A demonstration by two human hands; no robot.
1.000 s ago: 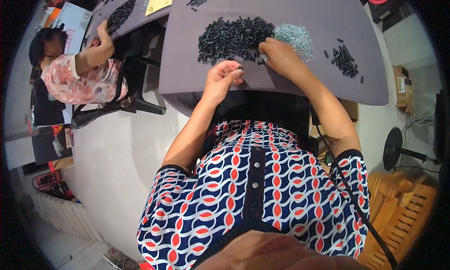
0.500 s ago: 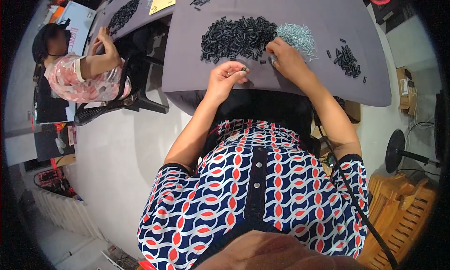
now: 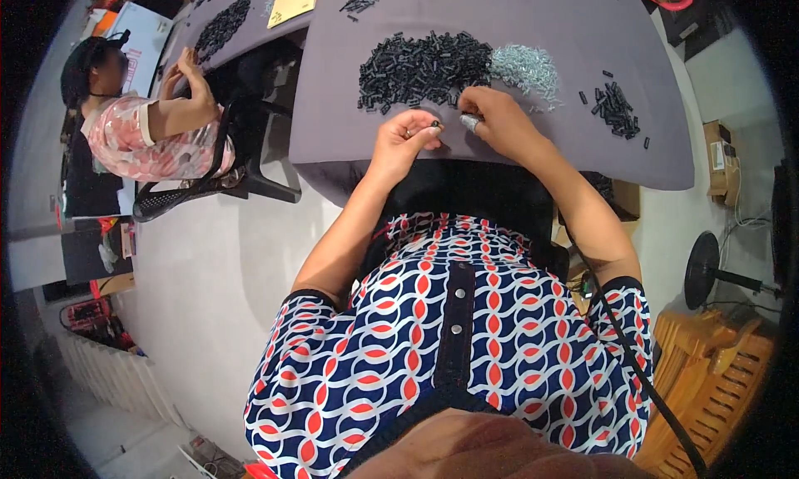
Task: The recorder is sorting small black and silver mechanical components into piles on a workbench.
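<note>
The grey cloth-covered bench (image 3: 333,117) is spreading out in front of the person, carrying several heaps of small parts. A broad heap of short dark pieces (image 3: 416,67) is lying just beyond the two hands. The right hand (image 3: 468,111) is holding its fingers bent inward beside the heap's near edge; whether anything is sitting between its fingertips, I cannot tell. The left hand (image 3: 434,128) is gripping between thumb and fingers. A pale silvery heap (image 3: 526,69) is touching the dark one's right side, and a smaller dark heap (image 3: 616,113) is lying farther right. A silvery-grey covering (image 3: 471,123) is showing on a right-hand finger. Smallest, a small dark piece (image 3: 435,124) is sitting in the left hand's pinch. Handling it well probably means pinching lightly, leaving its end uncovered, and working over the cloth, since the bench's near edge is lying close.
</note>
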